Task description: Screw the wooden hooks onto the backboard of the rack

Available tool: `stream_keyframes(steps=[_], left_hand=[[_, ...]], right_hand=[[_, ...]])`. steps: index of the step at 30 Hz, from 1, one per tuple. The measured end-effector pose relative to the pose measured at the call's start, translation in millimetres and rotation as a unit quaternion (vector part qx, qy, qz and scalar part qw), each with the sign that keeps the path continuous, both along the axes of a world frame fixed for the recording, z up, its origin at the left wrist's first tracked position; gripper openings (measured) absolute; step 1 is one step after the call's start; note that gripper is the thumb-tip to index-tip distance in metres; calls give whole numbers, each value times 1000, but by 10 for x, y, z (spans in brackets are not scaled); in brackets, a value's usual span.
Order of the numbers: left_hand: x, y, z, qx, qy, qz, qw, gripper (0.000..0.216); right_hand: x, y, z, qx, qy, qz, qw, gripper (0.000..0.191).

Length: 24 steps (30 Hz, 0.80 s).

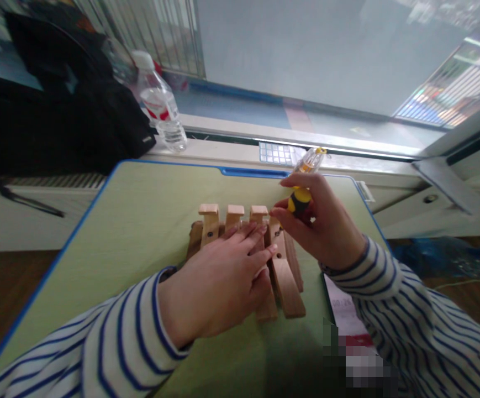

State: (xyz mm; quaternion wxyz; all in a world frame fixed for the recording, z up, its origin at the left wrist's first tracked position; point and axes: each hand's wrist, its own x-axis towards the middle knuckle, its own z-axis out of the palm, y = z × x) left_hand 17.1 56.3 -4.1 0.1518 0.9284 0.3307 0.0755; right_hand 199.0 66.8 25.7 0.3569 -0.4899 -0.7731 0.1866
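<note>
A small wooden assembly of several slats (pixel 288 287) with upright end pieces sits on the green tabletop. Dark screws show in some slats. My left hand (pixel 219 282) lies across the middle of the assembly, its fingers stretched over the slats and covering part of them. Beside the rightmost slat, my right hand (pixel 322 221) is closed around a screwdriver with a yellow and black handle (pixel 300 200). My fingers hide much of the tool, and I cannot make out whether its tip touches a screw.
The table (pixel 140 204) has a blue edge. A phone (pixel 343 309) lies under my right forearm. On the sill stand a water bottle (pixel 163 108), a black bag (pixel 99 105) and a clear container with a yellow top (pixel 312 160). A window rises behind.
</note>
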Motion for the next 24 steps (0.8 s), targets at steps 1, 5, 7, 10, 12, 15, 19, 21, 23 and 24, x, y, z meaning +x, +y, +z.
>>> stream_keyframes(steps=[1,5,7,10,12,15,19,21,23,24], left_hand=[[1,0,-1,1,1,0,1000,41],[-9,3,-12,-3,18,2,1000,41],[-16,6,-16,-5,20,0,1000,41],[-20,9,-14,-4,17,-3,1000,42],[-20,7,-11,-3,17,-4,1000,43],[-21,6,-11,-3,22,-4,1000,43],[-21,12,-13,-4,26,-3,1000,43],[-17,13,-10,-6,25,-2,1000,43],[-13,11,-6,-5,18,-2,1000,42],[-12,9,-3,-4,13,-2,1000,42]], right_hand=[[5,-2,-4,2,5,11,1000,37],[54,-19,6,8,-5,55,998,42],[82,-31,24,-7,-26,76,997,45],[110,-42,47,-7,-66,71,995,46],[117,-48,47,4,-81,52,995,43],[118,-64,25,18,-81,25,996,42],[124,-86,-11,28,-74,-4,997,43],[131,-93,-22,31,-73,-11,997,44],[134,-100,-33,38,-78,-16,996,47],[134,-102,-39,43,-81,-18,996,48]])
